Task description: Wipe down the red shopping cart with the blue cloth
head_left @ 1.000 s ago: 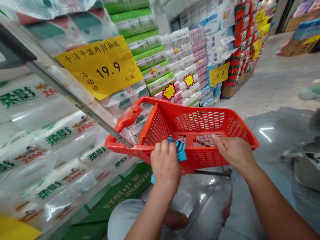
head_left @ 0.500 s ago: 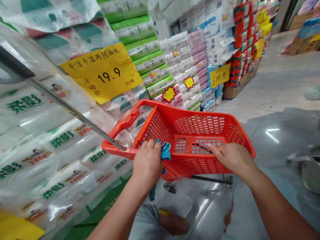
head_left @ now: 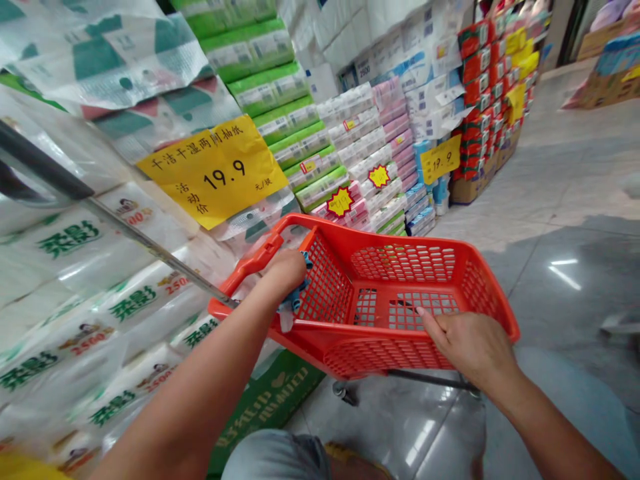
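A red plastic basket cart (head_left: 405, 290) stands in front of me, with lattice walls and small wheels beneath. My left hand (head_left: 287, 270) is closed around a bunched blue cloth (head_left: 299, 293) at the basket's left end, near its red handle (head_left: 255, 257). On the near rim, toward the right end, my right hand (head_left: 470, 343) grips with the thumb over the inside; its other fingers are mostly hidden. A thin dark object (head_left: 405, 305) shows at the basket's bottom. From the left end a metal rod (head_left: 160, 247) with a dark grip slants up left.
White tissue packs (head_left: 135, 297) are stacked along the left. Beyond them rise green packs (head_left: 280, 100) and red packs (head_left: 475, 100). A yellow price sign (head_left: 215, 170) hangs in front. Grey shiny floor (head_left: 565, 220) stretches right, with cartons (head_left: 613, 80) farther back.
My left hand has moved up and left with the blue cloth, from the near rim toward the handle end. The right hand still grips the rim. The whole view has shifted slightly.
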`<state>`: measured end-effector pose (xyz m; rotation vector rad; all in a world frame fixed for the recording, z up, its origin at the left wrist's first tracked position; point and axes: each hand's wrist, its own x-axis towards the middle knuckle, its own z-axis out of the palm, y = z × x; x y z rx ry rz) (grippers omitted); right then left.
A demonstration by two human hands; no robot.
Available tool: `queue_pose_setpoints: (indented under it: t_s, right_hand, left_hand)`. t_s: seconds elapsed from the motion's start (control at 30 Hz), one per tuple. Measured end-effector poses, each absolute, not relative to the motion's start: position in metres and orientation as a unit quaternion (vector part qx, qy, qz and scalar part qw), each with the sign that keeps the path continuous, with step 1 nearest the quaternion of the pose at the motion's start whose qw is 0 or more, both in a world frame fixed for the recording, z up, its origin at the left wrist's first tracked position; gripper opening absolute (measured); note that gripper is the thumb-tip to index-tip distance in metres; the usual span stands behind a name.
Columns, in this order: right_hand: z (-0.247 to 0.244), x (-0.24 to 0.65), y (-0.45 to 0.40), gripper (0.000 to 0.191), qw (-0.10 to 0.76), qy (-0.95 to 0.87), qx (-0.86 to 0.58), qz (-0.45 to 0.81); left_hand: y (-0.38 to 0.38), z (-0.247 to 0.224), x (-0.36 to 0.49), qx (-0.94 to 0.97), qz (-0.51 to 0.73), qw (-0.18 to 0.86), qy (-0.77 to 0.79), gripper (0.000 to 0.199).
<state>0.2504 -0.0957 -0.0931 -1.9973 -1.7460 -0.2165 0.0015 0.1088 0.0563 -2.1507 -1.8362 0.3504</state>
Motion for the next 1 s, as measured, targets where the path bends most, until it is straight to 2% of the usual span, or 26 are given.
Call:
queue_pose_setpoints:
  t_s: [0.13,0.33,0.53,0.67,0.73,0.83,1.0]
  right_hand:
    - [-0.095,0.248,-0.095,0.063,0.28,-0.639,-0.703,-0.139]
    - [-0.097,0.249,-0.093,0.06,0.278,-0.624,-0.715,-0.148]
    - [-0.097,0.25,-0.097,0.064,0.264,-0.612,-0.733,-0.134]
    - [-0.097,0.252,-0.1,0.067,0.241,-0.621,-0.736,-0.122]
    - [-0.097,0.253,-0.101,0.068,0.242,-0.618,-0.738,-0.122]
    - [-0.097,0.253,-0.102,0.067,0.249,-0.626,-0.728,-0.126]
    - [-0.096,0.25,-0.102,0.066,0.247,-0.624,-0.726,-0.148]
  left_hand:
    - [0.155,0.053,0.033,-0.755,0.123,0.172,-0.621,0.039]
    - [0.171,0.055,0.058,-0.79,0.119,0.194,-0.57,0.04]
    - [0.113,0.066,0.022,-0.781,0.182,0.179,-0.57,0.023]
    - [0.04,0.085,-0.01,-0.786,0.214,0.183,-0.551,0.029]
    - [0.001,0.09,-0.024,-0.806,0.172,0.217,-0.524,0.04]
    - [-0.048,0.078,-0.047,-0.804,0.025,0.285,-0.522,0.062]
    - [-0.084,0.003,-0.046,-0.76,-0.123,0.262,-0.582,0.062]
